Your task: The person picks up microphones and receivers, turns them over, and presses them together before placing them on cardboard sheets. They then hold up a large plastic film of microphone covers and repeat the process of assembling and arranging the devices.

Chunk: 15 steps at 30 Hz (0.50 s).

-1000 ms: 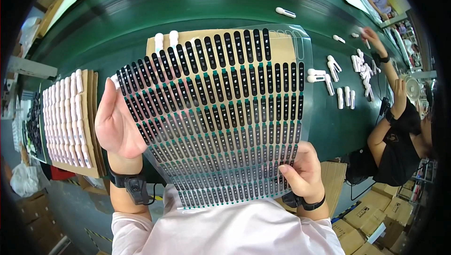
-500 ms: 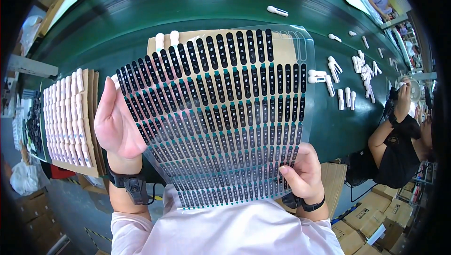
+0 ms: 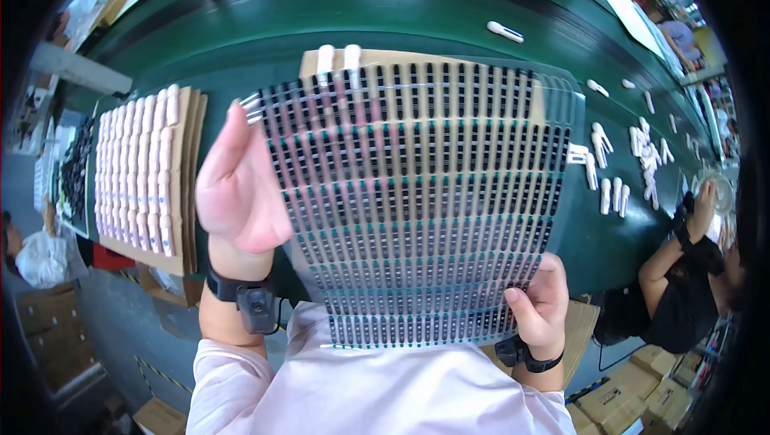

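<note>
A clear plastic sheet of black elongated stickers (image 3: 425, 194) spans the space in front of my chest, its stickers in several rows joined by small green bits. My left hand (image 3: 249, 194) grips its upper left side, thumb at the edge and fingers behind, showing through the film. My right hand (image 3: 547, 307) pinches the lower right edge between thumb and fingers. Behind the sheet lies a piece of cardboard (image 3: 385, 56), largely covered. Two white round-headed pieces (image 3: 326, 60) rest on its far left part.
Stacked cardboard (image 3: 192, 186) at left carries several rows of white round-headed pieces (image 3: 136, 170). More white pieces (image 3: 616, 196) lie loose on the green work surface (image 3: 385, 14) at right. A co-worker in black (image 3: 678, 299) sits at right, near cardboard boxes (image 3: 626, 399).
The whole scene has shifted slightly rightward in the view. The sheet now looks flatter across its upper left and its stickers are blurred. Both hands keep their holds.
</note>
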Each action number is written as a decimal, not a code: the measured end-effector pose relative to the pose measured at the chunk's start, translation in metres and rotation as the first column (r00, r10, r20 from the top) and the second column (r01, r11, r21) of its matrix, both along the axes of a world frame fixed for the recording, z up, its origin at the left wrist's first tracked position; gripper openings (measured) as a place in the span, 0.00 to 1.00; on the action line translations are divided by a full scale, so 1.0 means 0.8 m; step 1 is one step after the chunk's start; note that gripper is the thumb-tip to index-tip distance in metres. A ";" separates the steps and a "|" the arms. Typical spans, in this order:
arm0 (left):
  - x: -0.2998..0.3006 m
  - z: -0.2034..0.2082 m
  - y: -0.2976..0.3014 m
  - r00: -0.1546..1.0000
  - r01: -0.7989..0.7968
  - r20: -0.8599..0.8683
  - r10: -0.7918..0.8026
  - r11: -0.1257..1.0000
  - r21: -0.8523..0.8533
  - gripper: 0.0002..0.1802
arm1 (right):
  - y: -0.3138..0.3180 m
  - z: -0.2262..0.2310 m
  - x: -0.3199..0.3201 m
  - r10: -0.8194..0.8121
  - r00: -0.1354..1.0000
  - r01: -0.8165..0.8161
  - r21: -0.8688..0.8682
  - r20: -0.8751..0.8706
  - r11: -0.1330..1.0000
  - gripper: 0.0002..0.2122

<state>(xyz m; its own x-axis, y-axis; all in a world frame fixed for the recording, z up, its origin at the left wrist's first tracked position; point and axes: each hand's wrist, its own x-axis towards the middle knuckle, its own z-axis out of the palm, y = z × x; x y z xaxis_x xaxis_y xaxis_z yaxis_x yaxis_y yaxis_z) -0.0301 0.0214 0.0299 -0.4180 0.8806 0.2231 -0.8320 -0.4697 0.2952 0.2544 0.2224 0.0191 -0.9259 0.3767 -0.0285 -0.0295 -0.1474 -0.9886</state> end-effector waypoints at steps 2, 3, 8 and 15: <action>0.001 0.004 0.002 1.000 -0.028 0.001 0.028 0.999 -0.029 0.35 | -0.001 0.000 0.002 -0.064 0.998 0.065 -0.005 0.014 0.998 0.19; 0.002 0.006 0.004 1.000 -0.003 0.002 0.003 1.000 -0.022 0.34 | 0.000 0.000 0.001 -0.044 0.999 0.044 -0.013 0.011 0.999 0.19; 0.003 0.010 0.009 0.998 0.052 0.019 -0.053 0.998 0.034 0.33 | 0.001 0.000 -0.003 -0.055 0.998 0.055 0.002 0.017 0.999 0.21; -0.003 0.006 0.004 0.998 0.068 0.007 -0.068 0.997 0.033 0.33 | -0.005 0.007 -0.012 -0.106 0.994 0.106 0.015 0.040 0.994 0.16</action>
<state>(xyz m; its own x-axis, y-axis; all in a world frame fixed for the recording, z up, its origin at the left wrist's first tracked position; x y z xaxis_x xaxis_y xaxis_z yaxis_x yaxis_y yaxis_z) -0.0322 0.0245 0.0347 -0.3595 0.8993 0.2489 -0.8644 -0.4215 0.2742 0.2451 0.2186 0.0249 -0.8789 0.4732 -0.0602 -0.0036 -0.1327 -0.9911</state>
